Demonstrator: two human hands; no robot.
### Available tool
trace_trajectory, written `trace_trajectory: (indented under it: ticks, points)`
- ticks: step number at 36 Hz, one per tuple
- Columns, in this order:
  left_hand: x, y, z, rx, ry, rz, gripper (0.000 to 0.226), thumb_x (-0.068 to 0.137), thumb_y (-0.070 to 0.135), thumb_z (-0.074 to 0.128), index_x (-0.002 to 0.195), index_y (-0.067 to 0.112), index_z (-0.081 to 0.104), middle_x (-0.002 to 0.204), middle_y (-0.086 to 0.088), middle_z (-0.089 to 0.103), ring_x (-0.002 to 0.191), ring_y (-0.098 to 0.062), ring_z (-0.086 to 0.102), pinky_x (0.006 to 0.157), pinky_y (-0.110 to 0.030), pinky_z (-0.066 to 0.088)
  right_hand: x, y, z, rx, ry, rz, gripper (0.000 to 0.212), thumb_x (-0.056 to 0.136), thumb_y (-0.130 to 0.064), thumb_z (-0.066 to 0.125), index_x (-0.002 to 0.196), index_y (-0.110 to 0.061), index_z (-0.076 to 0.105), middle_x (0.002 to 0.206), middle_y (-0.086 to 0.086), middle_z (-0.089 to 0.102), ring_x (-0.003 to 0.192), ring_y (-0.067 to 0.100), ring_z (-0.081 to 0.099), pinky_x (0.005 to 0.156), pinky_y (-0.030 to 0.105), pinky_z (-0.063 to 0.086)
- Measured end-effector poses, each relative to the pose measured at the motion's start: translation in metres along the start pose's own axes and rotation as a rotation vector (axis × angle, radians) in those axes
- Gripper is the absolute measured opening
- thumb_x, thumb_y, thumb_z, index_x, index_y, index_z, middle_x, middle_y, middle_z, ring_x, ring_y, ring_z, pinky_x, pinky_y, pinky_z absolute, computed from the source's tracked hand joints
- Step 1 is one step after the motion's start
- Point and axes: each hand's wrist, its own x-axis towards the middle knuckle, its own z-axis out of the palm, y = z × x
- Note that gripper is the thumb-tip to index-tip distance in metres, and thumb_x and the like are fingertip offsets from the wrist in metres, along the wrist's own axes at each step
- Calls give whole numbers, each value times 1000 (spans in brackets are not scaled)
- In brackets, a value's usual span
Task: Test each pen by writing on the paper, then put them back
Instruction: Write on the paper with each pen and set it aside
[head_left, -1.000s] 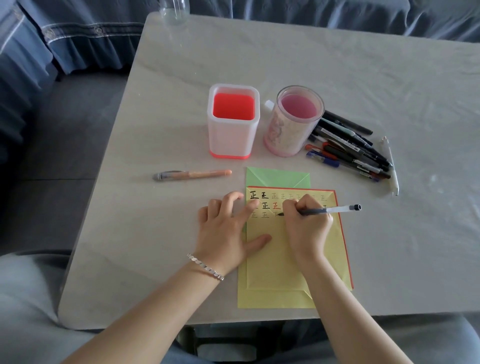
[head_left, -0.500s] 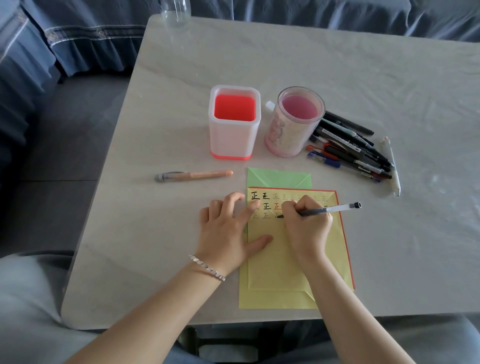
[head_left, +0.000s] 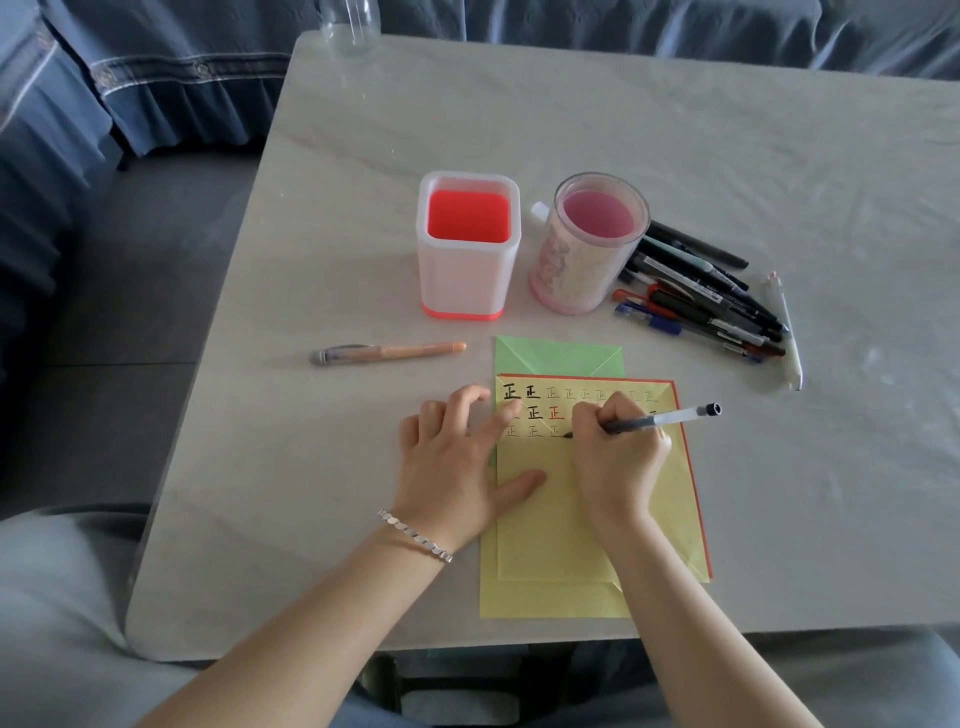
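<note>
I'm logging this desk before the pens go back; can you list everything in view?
table: one, pale grey, under everything
square holder: one, white and red, beyond the paper
round holder: one, clear and pink, right of square holder
pen pile: several, mostly black, right of the round holder
white pen: one, white, pile's right edge
orange pen: one, orange with grey end, left of the papers
yellow paper: one, yellow with written marks, near edge
green paper: one, green, under the yellow paper's far edge
bottle: one, clear, far edge, cropped
bracelet: one, silver, left wrist
held pen: one, clear and dark, tip on yellow paper
left hand: one, resting on the yellow paper's left edge
right hand: one, holding the held pen
</note>
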Motion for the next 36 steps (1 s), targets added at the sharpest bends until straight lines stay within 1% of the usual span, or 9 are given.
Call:
trace_trajectory:
  ticks: [8, 11, 14, 18, 22, 26, 31, 34, 36]
  points:
    - [0, -2, 1, 13, -16, 2, 63, 65, 75, 41, 112, 36, 58, 113, 0, 54, 87, -18, 35, 77, -31, 23, 4, -11, -11, 278, 11, 186, 29, 81, -3, 59, 56, -1, 45, 41, -2, 39, 35, 3, 35, 40, 13, 31]
    - [-1, 0, -3, -2, -30, -16, 61, 72, 73, 36, 116, 36, 56, 113, -1, 54, 89, -18, 36, 81, -33, 32, 7, -13, -20, 311, -59, 215, 29, 86, -13, 61, 61, -8, 48, 36, -8, 43, 32, 2, 36, 37, 13, 31]
    - [-2, 0, -10, -213, 34, -45, 41, 88, 42, 32, 126, 32, 42, 117, -5, 53, 94, -17, 38, 83, -27, 24, 7, -13, -35, 351, -78, 248, 31, 87, -16, 62, 61, -12, 44, 33, -8, 43, 29, 2, 34, 34, 13, 29]
    - [-7, -3, -15, -460, 140, -52, 47, 86, 14, 24, 131, 23, 32, 114, -4, 54, 96, -10, 42, 91, -14, 31, 6, -16, -54, 342, -151, 237, 28, 87, -17, 60, 63, -11, 48, 38, -5, 49, 35, 3, 40, 40, 13, 34]
    - [-9, 11, -32, -677, 61, -132, 28, 98, 17, 33, 121, 33, 28, 114, 13, 55, 79, 0, 56, 69, -4, 41, 4, -25, -68, 434, -263, 311, 24, 93, -19, 50, 76, -6, 59, 53, 1, 63, 45, 10, 53, 47, 19, 45]
    - [-9, 26, -55, -722, -47, -124, 5, 93, 23, 42, 93, 24, 37, 93, 12, 68, 57, -1, 58, 54, -20, 46, 0, -37, -78, 535, -280, 356, 32, 96, -22, 42, 75, -6, 60, 55, 8, 65, 46, 15, 56, 47, 20, 46]
    - [-8, 40, -74, -933, -191, -231, 33, 79, 47, 50, 85, 14, 46, 87, 6, 72, 66, -20, 68, 51, -28, 46, -5, -52, -88, 577, -289, 365, 32, 95, -20, 44, 68, -7, 54, 52, 10, 62, 44, 17, 52, 46, 22, 44]
    - [-6, 44, -80, -998, -214, -248, 19, 86, 29, 50, 84, 10, 53, 72, 4, 69, 47, -10, 53, 41, -20, 35, -8, -59, -91, 590, -298, 351, 33, 95, -19, 44, 66, -7, 53, 50, 10, 59, 43, 16, 50, 44, 22, 42]
    - [-6, 45, -81, -990, -208, -218, 25, 81, 36, 49, 85, 13, 58, 61, 8, 62, 44, -8, 40, 43, -19, 33, -10, -64, -93, 599, -293, 352, 33, 95, -19, 44, 66, -6, 53, 48, 9, 58, 41, 15, 48, 43, 21, 40]
